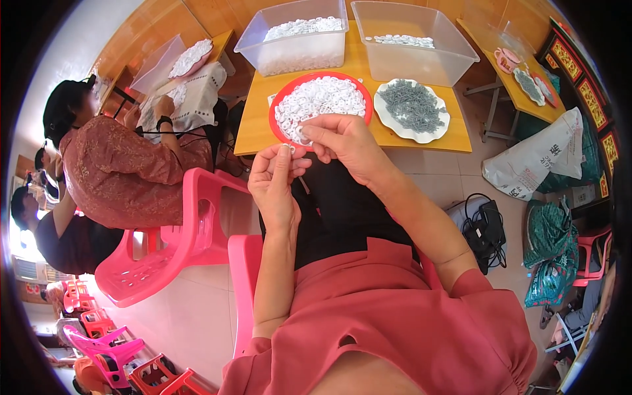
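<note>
Both my hands are raised over my lap at the near edge of the table. My left hand (276, 174) pinches a small white plastic piece (291, 150) between thumb and fingertips. Just above it, my right hand (342, 141) is closed in a pinch; what its fingertips hold is too small to make out. Behind the hands sits a round red tray (273, 117) heaped with small white ring-like pieces (322, 99). To its right, a white scalloped plate (431, 136) carries a pile of thin grey pieces (413, 105).
Two clear plastic bins (289, 52) (421, 66) with white pieces stand at the back of the wooden table (454, 131). A co-worker (125, 164) sits on the left beside a pink chair (191, 224). White sack (536, 158), green bags (550, 243) and black cables (484, 230) lie right.
</note>
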Demonstrator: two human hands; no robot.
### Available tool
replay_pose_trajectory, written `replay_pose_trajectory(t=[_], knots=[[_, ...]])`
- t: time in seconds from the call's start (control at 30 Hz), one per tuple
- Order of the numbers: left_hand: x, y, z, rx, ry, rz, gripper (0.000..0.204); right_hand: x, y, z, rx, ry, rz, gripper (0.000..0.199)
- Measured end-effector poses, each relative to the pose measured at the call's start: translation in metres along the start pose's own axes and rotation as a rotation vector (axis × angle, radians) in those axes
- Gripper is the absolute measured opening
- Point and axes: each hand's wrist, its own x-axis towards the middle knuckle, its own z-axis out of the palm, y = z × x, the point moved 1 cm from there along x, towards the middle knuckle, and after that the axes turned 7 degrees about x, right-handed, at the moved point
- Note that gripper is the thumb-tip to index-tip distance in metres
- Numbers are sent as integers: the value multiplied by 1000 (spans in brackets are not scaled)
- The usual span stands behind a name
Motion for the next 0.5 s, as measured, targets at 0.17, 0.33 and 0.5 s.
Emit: replay_pose_trajectory(t=[0.17, 0.33, 0.5], knots=[[0, 3, 3, 40, -29, 55, 13, -3, -7, 6, 66, -40, 68, 23], [-3, 3, 3, 45, -24, 86, 13, -3, -7, 4, 200, -11, 204, 23], [-5, 6, 4, 63, -19, 114, 13, -4, -6, 2, 169, -40, 214, 22]])
